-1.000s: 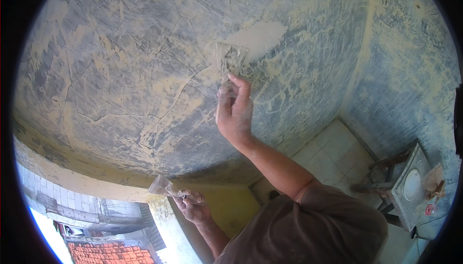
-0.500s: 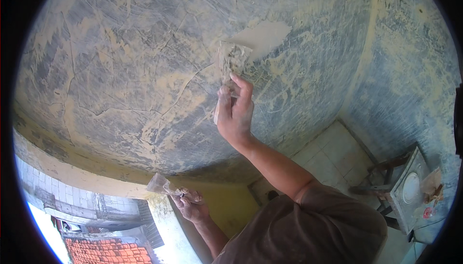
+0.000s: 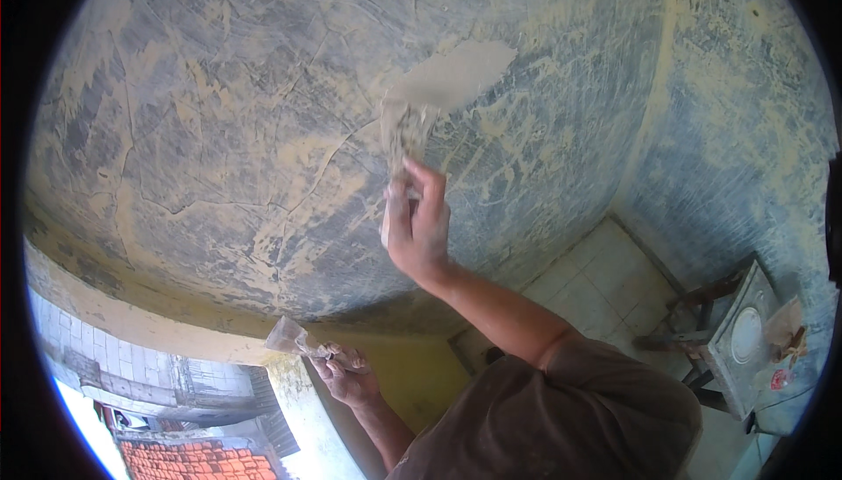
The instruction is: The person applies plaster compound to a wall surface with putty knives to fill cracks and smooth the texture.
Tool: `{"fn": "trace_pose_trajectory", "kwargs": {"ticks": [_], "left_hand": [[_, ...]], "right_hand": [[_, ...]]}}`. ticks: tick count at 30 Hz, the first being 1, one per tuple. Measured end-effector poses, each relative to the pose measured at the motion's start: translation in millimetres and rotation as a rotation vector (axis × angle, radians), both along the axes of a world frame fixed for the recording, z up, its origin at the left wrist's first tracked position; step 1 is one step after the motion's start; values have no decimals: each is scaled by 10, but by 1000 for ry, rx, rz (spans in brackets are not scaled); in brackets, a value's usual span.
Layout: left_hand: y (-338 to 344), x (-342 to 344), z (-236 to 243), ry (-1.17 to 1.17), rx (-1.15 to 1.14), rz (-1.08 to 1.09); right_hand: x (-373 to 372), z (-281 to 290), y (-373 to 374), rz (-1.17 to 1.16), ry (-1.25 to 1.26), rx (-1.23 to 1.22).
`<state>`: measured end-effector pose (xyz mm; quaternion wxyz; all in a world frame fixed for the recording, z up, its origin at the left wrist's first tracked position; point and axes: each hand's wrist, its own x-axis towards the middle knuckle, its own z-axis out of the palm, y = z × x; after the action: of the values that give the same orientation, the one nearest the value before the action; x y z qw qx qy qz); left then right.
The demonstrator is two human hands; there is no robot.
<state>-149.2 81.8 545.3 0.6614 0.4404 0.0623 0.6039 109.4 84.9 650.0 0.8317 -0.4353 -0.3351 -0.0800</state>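
Observation:
In my right hand (image 3: 419, 230) is a putty knife (image 3: 405, 134), its blade smeared with filler and pressed close to the patchy grey wall (image 3: 219, 120). My fingers close round the handle. A smooth patch of pale wet filler (image 3: 460, 72) lies just above the blade's edge. Lower down at the left, my left hand (image 3: 351, 379) grips a second putty knife (image 3: 288, 337). This one has a wide, whitish blade pointing up and to the left, held away from the wall.
Long cracks run across the wall, which meets a side wall (image 3: 737, 129) at the right. A wooden stool (image 3: 744, 384) with a white round lid stands on the tiled floor (image 3: 592, 296). At lower left, an opening with a ledge (image 3: 132, 300) shows orange roof tiles (image 3: 197, 461) outside.
My right hand has moved down and slightly left with its putty knife, and the filler patch reaches further down toward the lower left. My left hand stays almost where it was.

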Motion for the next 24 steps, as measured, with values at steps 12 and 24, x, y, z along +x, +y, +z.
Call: {"fn": "trace_pose_trajectory", "kwargs": {"ticks": [12, 24], "left_hand": [[29, -68, 0, -31, 5, 0], [-24, 1, -2, -4, -19, -11]], "right_hand": [[-322, -230, -24, 136, -10, -35], [-457, -277, 254, -37, -68, -193]]}}
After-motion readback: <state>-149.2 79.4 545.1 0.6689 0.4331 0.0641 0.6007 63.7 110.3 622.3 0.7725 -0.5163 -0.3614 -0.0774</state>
